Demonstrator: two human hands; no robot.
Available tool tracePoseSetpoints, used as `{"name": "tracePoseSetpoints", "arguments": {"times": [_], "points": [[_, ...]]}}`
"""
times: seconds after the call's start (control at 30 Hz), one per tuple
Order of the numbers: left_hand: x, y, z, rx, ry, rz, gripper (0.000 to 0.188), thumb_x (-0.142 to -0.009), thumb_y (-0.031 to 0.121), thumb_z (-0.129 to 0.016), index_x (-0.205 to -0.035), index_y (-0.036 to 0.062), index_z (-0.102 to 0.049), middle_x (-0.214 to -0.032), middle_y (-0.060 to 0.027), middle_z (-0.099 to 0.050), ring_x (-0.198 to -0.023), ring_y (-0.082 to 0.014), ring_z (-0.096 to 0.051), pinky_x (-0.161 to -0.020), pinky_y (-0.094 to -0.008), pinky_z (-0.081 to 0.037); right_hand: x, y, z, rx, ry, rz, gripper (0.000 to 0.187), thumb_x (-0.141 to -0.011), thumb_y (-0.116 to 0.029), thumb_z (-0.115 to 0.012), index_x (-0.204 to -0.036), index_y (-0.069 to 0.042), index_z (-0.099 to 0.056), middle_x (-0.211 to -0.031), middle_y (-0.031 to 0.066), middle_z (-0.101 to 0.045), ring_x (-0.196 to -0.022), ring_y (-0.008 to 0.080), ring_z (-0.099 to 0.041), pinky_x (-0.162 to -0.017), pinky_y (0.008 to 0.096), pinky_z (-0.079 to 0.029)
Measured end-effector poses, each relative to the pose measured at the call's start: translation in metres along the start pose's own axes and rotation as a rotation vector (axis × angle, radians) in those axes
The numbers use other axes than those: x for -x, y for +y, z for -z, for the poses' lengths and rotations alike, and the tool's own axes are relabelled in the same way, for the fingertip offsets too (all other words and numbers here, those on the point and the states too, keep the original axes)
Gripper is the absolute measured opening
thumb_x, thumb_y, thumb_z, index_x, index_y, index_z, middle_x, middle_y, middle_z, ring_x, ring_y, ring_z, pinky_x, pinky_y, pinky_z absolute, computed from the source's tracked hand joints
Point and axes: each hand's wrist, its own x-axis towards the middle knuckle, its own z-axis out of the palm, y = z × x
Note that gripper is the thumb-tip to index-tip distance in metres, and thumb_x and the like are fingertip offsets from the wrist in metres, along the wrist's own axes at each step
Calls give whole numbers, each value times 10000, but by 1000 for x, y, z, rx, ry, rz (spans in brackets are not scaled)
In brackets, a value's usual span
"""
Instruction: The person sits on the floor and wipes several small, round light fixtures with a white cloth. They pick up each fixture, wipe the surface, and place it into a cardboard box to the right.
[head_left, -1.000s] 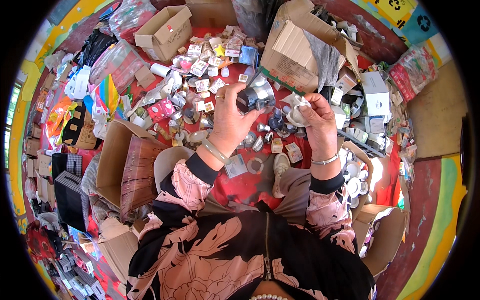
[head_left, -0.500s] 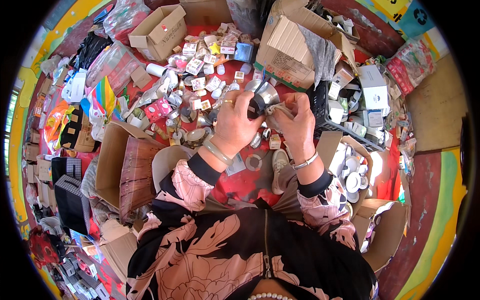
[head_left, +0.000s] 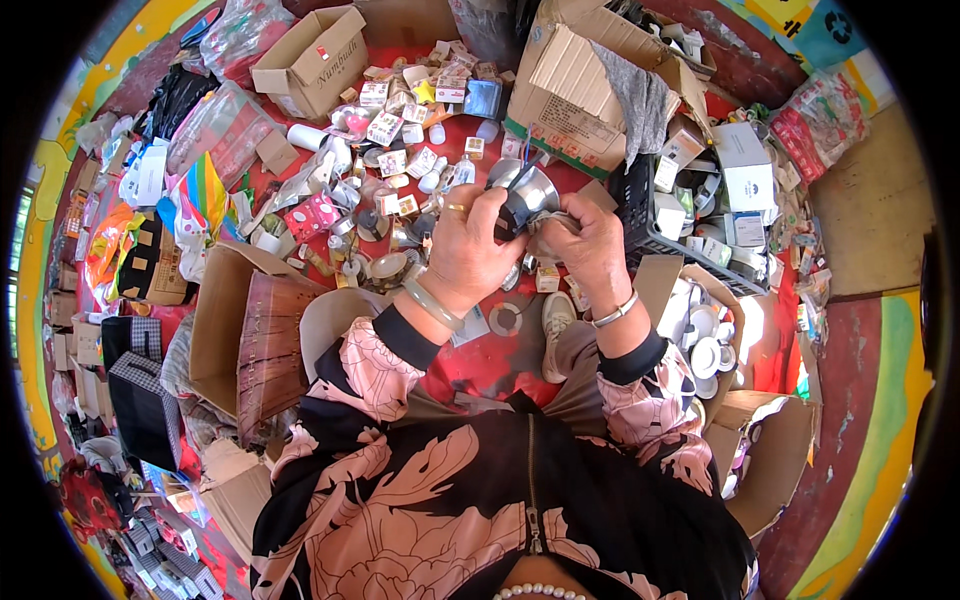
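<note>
My left hand [head_left: 468, 245] is closed around a silver, cup-shaped metal light fitting [head_left: 535, 190] with a dark band, its shiny flared part facing away from me. Thin dark and blue wires stick up by it. Against its near right side, my right hand [head_left: 590, 240] pinches a pale crumpled piece [head_left: 541, 225], cloth or thin film; I cannot tell which. Both hands meet in front of me above the red floor. Just beyond them lie small patterned boxes [head_left: 384, 128], white bulb-like pieces [head_left: 430, 182] and round metal fittings [head_left: 388, 266].
An open carton [head_left: 312, 60] stands at the far left, a larger torn one [head_left: 565, 95] straight ahead. On the right are a black crate [head_left: 632, 215] of boxes and a carton [head_left: 660, 285] holding white round parts. Another open carton [head_left: 225, 330] sits left of my knees.
The light fitting has turned slightly, showing more of its shiny flared part. My right hand has shifted a little down, its fingers more tightly bent against the fitting.
</note>
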Motion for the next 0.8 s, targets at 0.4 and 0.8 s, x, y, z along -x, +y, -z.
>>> {"name": "tracePoseSetpoints", "arguments": {"times": [0.4,0.8], "points": [[-12,-11,11,-57,-111,207,568,-571,119,-800,-1051,56,-504,-956,-162,-542,-893,-344,-540,-748,-413,-460,-12,19,23,-44,118,-50,164,-766,-25,-557,-906,7,-636,-750,104,-631,-666,148,-622,-611,263,-496],[-1,8,-3,84,-224,103,589,-548,62,-775,-1075,45,-512,-972,-155,-527,-878,-335,-543,-748,-406,-475,1,-10,-14,346,222,614,218,-673,60,-583,-869,-28,-618,-886,118,-623,-802,291,-585,-736,360,-477]]}}
